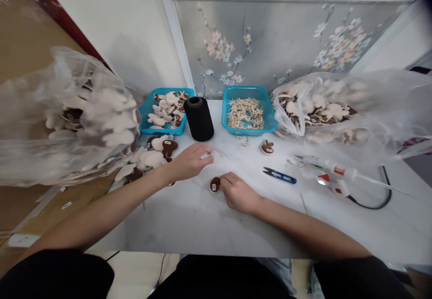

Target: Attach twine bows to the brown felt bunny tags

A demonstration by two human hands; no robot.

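Your hands are apart: right hand pinches the brown piece on the table, left hand sits near the black spool, thumb and finger parted; looks like positioning, so next move calls for 1 steady pinch.

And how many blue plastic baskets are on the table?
2: one basket, with cream and brown plush pieces, left of the black thread cone; another basket, with small beige sticks, right of it.
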